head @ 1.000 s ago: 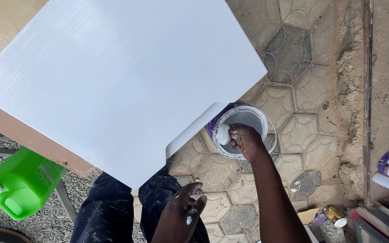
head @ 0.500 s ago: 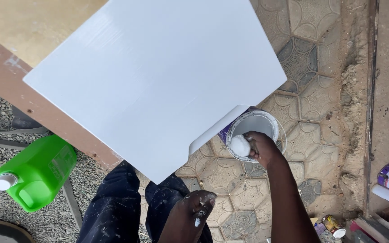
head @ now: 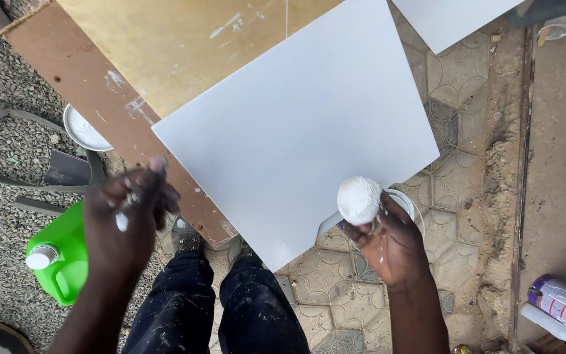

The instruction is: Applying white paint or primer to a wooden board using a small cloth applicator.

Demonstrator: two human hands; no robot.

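Observation:
My right hand [head: 393, 248] is shut on a round pad [head: 358, 200] loaded with white paint, lifted above a small paint tin [head: 409, 203] on the paved ground. The pad hangs just off the near corner of a white-painted square board [head: 296, 131]. That board lies on a brown wooden table [head: 99, 92]. My left hand [head: 126, 219], flecked with white paint, is raised near the table's front edge with its fingers loosely curled and nothing in them.
A green plastic jug [head: 60, 259] with a white cap stands on the gravel at left. A white lid [head: 85, 130] lies under the table edge. Two cans [head: 561, 303] lie at the lower right. Another white board [head: 453, 19] sits at the top.
My right hand has lifted the pad out of the tin, up to the board's corner. My left hand has risen from my lap to the table edge. The view has shifted right.

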